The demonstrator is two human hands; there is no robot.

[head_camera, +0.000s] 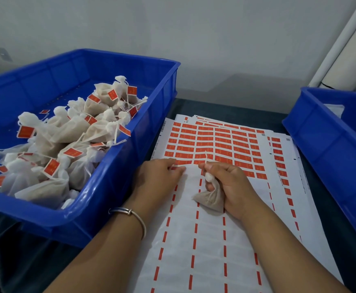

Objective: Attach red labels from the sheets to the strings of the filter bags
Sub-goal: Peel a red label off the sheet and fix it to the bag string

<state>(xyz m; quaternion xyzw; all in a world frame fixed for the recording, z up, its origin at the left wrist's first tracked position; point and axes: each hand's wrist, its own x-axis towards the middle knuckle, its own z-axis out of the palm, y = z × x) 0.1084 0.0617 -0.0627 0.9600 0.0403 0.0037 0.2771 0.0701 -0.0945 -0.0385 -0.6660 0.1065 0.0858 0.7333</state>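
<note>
Right hand (229, 182) palm-side down on the label sheet (206, 240), fingers curled round a filter bag (210, 199); bag body lies on the sheet under the palm, tied neck up between thumb and forefinger, its string (205, 158) sticking up past the fingertips. Left hand (158, 176) beside it, wrist low, fingertips pinching at a red label (180, 162) in the nearest full row of the sheet; whether the label is lifted, cannot tell. Bracelet (130, 214) on left wrist. Left bin (109, 187) holds a heap of labelled bags (62, 136). Second bin (329, 140) at right, contents mostly hidden. More sheets stacked underneath.
</note>
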